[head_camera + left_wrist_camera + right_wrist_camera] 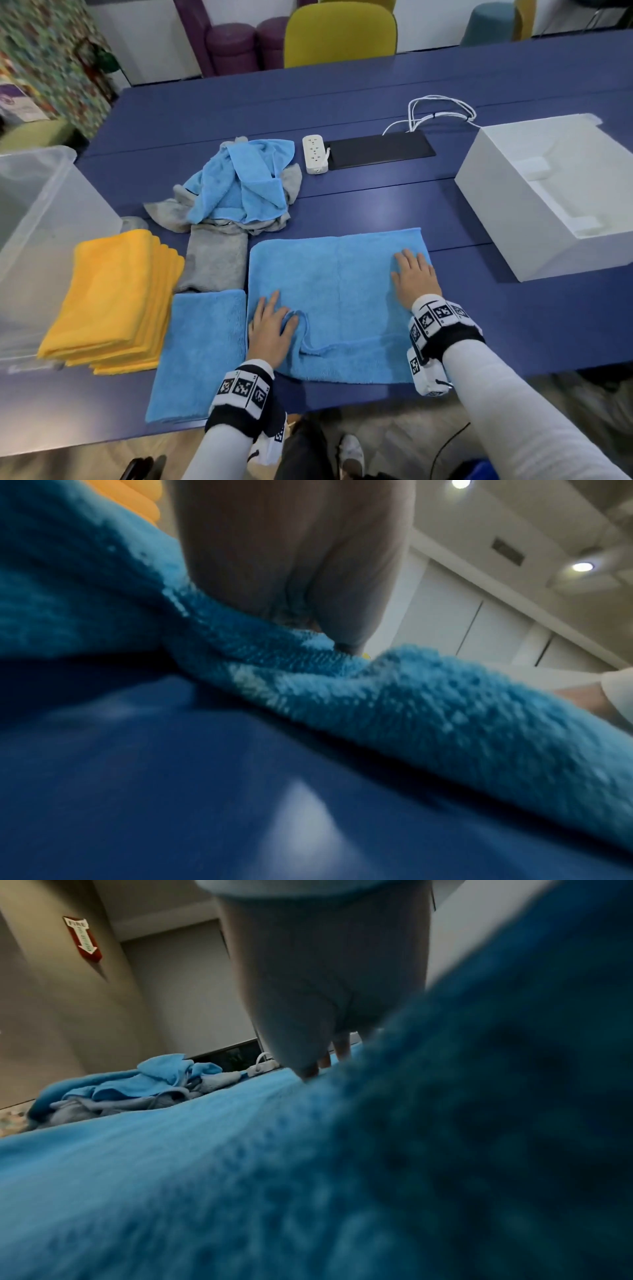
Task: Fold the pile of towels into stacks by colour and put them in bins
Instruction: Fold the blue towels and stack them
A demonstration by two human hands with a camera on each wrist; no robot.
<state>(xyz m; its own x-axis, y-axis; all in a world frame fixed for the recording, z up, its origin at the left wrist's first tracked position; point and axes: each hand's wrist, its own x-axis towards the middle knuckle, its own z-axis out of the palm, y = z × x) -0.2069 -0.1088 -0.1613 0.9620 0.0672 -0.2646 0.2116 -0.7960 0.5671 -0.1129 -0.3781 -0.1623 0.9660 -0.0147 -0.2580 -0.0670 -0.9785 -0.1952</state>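
Note:
A light blue towel lies spread on the dark blue table, with its near layer folded up and a ridge of cloth by my left thumb. My left hand presses flat on its left part, fingers straight. My right hand lies flat on its right part. The left wrist view shows my left palm on the towel's edge; the right wrist view shows my right hand on the towel. An unfolded pile of blue and grey towels sits behind.
A stack of folded yellow towels, a folded blue towel and a folded grey towel lie to the left. A clear bin stands far left, a white box at right. A power strip and black panel lie behind.

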